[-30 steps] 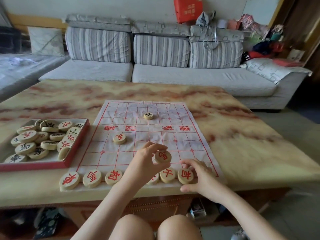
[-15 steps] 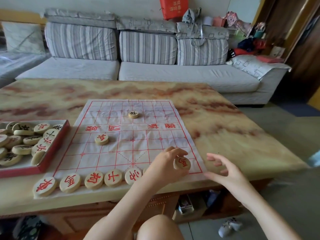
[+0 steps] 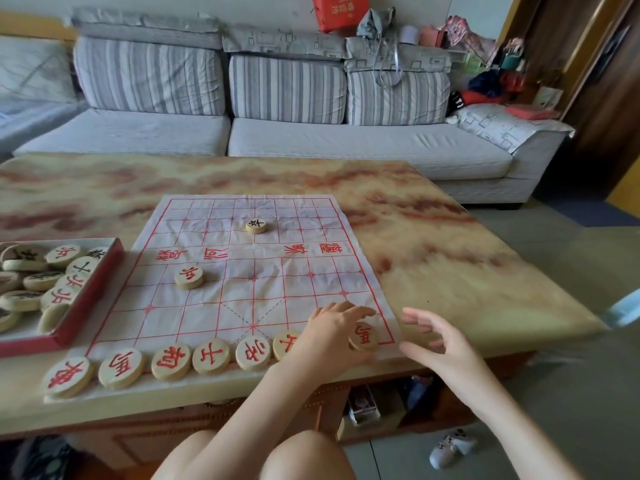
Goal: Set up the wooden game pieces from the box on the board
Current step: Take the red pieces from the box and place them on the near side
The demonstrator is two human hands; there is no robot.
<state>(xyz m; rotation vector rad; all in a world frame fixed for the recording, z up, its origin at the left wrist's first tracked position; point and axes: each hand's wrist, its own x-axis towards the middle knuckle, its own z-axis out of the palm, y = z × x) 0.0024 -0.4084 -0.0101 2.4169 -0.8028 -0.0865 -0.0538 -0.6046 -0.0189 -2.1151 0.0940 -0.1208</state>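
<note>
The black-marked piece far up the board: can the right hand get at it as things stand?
Probably yes. The right hand is open and holds nothing, and only bare board lies between it and the black-marked piece. The arm would need to stretch forward.

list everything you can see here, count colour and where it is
table: one, cream with reddish marbling, foreground
board: one, white with red grid, on the table
box: one, red, left of the board
boxed pieces: many, pale wood, count unclear
row pieces: six visible, red lettering, board's near edge
lone red piece: one, board's left middle
black piece: one, black lettering, far half
held piece: one, red lettering, near right corner
sofa: one, grey striped, behind the table
left hand: pinches the held piece
right hand: holds nothing, right of that corner
</note>
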